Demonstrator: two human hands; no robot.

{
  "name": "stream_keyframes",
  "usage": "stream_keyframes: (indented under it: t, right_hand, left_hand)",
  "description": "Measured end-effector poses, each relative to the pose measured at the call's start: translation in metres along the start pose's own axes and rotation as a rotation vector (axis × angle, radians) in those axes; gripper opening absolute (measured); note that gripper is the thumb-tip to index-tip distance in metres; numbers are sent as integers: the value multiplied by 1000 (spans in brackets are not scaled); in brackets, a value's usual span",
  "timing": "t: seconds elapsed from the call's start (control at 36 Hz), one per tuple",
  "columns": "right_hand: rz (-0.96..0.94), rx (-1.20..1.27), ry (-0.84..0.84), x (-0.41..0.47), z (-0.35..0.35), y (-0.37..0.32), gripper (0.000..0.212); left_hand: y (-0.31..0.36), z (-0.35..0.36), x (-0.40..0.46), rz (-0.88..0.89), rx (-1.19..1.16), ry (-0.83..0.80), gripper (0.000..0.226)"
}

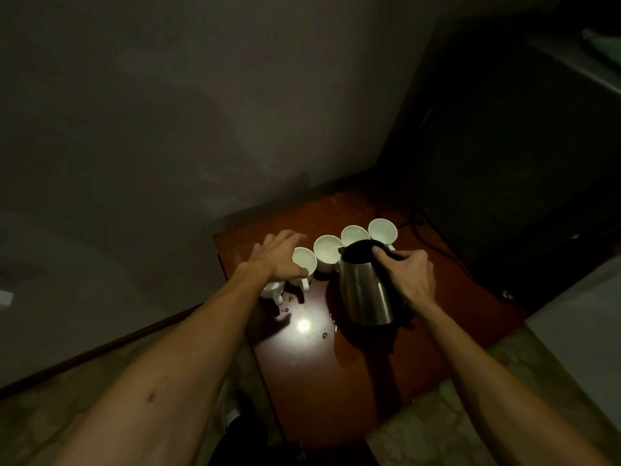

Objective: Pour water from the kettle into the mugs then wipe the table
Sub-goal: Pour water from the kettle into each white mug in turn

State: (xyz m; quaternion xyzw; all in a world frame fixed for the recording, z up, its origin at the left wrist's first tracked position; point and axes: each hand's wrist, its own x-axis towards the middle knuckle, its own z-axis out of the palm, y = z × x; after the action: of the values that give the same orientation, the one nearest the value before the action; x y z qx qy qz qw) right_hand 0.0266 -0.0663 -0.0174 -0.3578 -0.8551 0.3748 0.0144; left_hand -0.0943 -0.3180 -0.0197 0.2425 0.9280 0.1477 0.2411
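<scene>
Dimly lit, the brown worktop (353, 364) stands in a corner against a grey wall. The right hand (410, 274) curls round the black handle of the kettle (366, 290), thumb on the top by the lid, and holds the steel body tilted, spout toward the mugs. The spout hangs over the rim of the second mug (327, 252); no stream can be made out in the poor light. Five white mugs stand in a curved row along the far side: the nearest one (270, 290) lies mostly under the left wrist, the next (304, 264) just beside it, and two more (354, 235) (383, 230) sit behind the kettle. The left hand (279, 257) is spread, fingers relaxed and reaching over the two leftmost mugs, its palm close to the rim of one. Drops and a wet patch (332, 317) shine on the worktop near a bright reflection (303, 326). Dark cables (423, 237) run behind the mugs.
</scene>
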Motion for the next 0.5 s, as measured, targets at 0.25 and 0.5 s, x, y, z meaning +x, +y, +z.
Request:
stream_keyframes:
  t: [0.25,0.5]
  right_hand:
    - [42,-20,36,1,0,1,69]
    - [36,-24,24,-1,-2,1,67]
  left_hand:
    - [2,-2,-2,3,34,8,90]
    - [6,-5,-1,8,25,12,88]
